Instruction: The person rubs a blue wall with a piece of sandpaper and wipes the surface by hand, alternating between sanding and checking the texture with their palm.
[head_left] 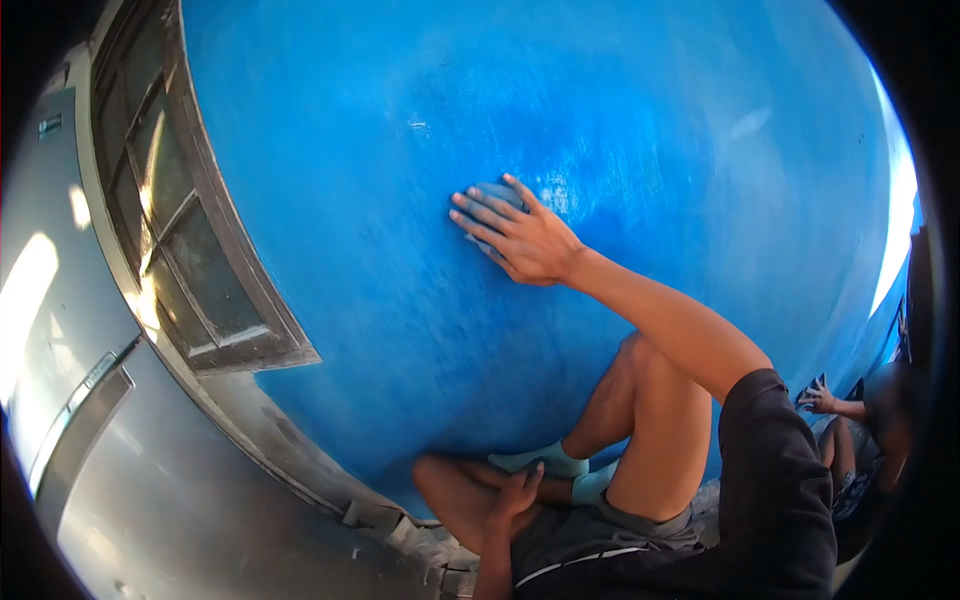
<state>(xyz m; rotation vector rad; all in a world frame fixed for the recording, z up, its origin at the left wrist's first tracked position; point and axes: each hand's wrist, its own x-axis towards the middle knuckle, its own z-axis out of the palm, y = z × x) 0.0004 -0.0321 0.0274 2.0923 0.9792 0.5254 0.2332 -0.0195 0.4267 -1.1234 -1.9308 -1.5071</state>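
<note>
Blue wall point(620, 110), sanding pad point(497, 192) under right hand point(525, 240) fingers

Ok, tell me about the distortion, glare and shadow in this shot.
Head view: strong fisheye bends the window frame and bulges the blue wall; black corners ring the picture; sun glare blows out the right edge and streaks the grey surface at left; the right hand on the wall is sharp and evenly lit.

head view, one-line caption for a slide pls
Right hand presses a pad flat against the blue wall; left hand rests on a leg.
</note>
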